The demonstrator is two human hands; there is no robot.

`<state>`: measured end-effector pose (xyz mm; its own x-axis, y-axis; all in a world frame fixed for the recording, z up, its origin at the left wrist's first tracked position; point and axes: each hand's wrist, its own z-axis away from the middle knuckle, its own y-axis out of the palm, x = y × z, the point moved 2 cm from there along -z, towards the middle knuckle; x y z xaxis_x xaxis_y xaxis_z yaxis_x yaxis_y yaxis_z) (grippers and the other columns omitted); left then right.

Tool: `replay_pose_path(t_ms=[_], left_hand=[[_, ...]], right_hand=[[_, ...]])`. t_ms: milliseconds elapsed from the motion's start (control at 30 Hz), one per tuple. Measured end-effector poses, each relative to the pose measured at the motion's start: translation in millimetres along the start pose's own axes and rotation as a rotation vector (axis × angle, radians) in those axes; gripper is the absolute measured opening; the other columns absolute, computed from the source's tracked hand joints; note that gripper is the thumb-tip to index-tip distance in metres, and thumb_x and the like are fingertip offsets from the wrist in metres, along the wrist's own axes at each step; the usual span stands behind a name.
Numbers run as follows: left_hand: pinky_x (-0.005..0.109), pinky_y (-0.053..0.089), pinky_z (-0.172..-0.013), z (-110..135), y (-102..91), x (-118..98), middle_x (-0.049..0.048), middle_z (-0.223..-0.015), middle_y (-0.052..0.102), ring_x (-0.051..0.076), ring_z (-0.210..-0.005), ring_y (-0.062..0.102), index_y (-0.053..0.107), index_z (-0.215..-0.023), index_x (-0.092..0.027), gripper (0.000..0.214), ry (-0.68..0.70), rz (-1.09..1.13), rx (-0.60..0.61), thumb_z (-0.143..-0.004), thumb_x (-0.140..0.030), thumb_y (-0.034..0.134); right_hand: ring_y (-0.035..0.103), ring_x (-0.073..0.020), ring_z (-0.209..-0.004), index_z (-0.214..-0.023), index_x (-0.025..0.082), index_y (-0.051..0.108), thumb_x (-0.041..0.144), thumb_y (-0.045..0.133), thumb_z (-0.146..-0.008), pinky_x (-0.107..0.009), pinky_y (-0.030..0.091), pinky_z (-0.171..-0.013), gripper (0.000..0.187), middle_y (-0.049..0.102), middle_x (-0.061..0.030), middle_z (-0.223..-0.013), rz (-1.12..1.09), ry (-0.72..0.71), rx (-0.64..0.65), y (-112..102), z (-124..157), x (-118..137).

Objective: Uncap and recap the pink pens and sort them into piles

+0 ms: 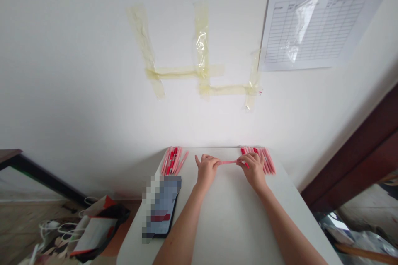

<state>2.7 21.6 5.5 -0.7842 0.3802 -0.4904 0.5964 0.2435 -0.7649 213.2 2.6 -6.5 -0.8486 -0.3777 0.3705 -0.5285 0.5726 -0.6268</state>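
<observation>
Taking the clock's centre at the pink pen (228, 162) we grip, with 12 o'clock towards the wall, we start nearest us. The white table (233, 232) spreads out at 6 o'clock, beneath our forearms. At 8 o'clock the phone (168, 209) lies flat near the table's edge, its screen blurred out, just beside our left forearm.

Further out, our 2 hands meet the pen at its opposite ends. Our left hand (207, 169) pinches the 9 o'clock end between thumb and fingers; our right hand (253, 169) pinches the 3 o'clock end. The pen's long axis runs almost straight from 9 to 3, across our reach, so neither hand is nearer to it.

At 9 o'clock, apart from our left hand, lies a group of pink and red pens (172, 161). At 3 o'clock lies the other row of pens (270, 161), partly hidden by our right hand; we can't tell whether the fingers touch it. The pens in these 2 groups point roughly towards the wall, crosswise to ours. Of the 2 hands, our right is nearer a group.

Furthest, yellowish tape (202, 49) sticks to the wall (93, 70) around 11 to 12 o'clock, and a printed sheet (314, 29) hangs at 1 o'clock.
</observation>
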Motion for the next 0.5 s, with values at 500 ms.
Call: replay_pose_path(t_ms=[500], left_hand=[[0.067,0.0,-0.116,-1.5,-5.1,-3.6,-0.0012,-0.091,0.073,0.021,-0.108,0.053,0.073,-0.084,-0.031,0.013,-0.03,0.017,-0.017,-0.087,-0.038,0.063]], right_hand=[[0.054,-0.0277,-0.106,-0.093,0.027,0.067,0.048,0.048,-0.095,-0.055,0.028,-0.105,0.028,0.07,-0.0043,-0.096,0.024,-0.001,0.033,4.6,2.3,0.3]])
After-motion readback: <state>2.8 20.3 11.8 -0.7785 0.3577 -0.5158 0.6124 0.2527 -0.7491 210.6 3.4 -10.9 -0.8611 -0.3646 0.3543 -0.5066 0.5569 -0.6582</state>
